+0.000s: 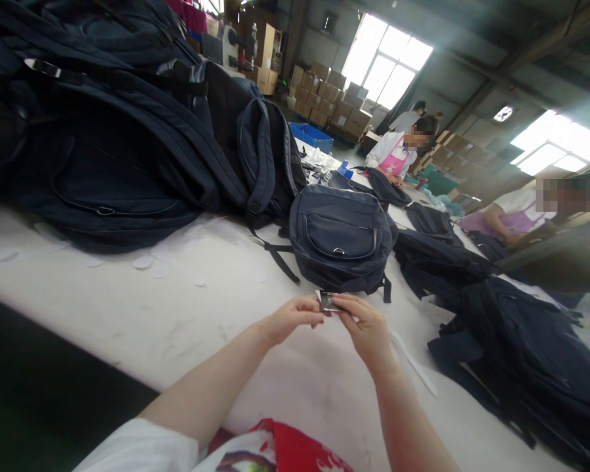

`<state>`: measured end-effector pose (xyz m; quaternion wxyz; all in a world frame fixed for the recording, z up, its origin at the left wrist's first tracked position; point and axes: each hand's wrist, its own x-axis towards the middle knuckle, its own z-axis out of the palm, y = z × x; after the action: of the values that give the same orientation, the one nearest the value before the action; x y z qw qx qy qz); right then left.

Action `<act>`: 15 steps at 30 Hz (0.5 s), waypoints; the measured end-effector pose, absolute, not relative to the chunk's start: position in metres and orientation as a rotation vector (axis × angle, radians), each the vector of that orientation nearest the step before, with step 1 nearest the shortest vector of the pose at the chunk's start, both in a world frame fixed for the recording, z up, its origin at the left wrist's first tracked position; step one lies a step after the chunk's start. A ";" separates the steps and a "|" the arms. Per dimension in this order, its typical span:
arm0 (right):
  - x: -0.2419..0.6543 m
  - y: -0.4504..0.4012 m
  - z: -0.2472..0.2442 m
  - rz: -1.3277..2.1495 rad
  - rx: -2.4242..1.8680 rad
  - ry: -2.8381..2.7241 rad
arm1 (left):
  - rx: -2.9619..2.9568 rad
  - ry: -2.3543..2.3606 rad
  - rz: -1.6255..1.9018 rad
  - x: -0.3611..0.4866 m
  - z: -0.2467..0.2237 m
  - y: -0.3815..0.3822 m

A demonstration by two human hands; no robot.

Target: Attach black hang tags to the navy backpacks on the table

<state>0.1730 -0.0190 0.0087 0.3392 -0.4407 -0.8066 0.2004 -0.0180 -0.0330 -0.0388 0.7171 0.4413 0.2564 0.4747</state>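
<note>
A small dark tag with a white edge [330, 301] is between my two hands, just in front of a navy backpack [341, 233]. My right hand [364, 322] pinches the tag between thumb and fingers. At the tag's left edge my left hand [295, 319] is closed, its fingertips on the tag. The backpack lies on the white table [216, 314] with its front pocket and a small metal ring facing up. A black strap [281, 257] trails from its left side.
Navy backpacks are piled at the left [128, 151], and more lie at the right [535, 341]. A white strip [415, 367] is near my right forearm. Beyond are a blue bin [312, 136], stacked cartons [324, 95] and people in pink aprons [396, 154] along the table.
</note>
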 end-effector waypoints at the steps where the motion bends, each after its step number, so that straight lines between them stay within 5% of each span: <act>1: 0.178 -0.016 0.008 0.557 -1.153 -2.052 | 0.885 0.575 1.122 -0.021 -0.041 -0.029; 6: 0.193 -0.011 0.004 0.711 -1.232 -1.812 | 0.418 0.696 1.270 -0.024 -0.055 -0.014; 15: 0.164 -0.086 0.021 0.095 -0.921 -2.439 | 0.435 0.692 1.147 -0.008 -0.058 -0.014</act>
<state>0.1640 -0.0858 0.0208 0.2635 -0.3405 -0.9019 0.0350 -0.0081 -0.0144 -0.0582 0.7622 0.1999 0.3181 0.5271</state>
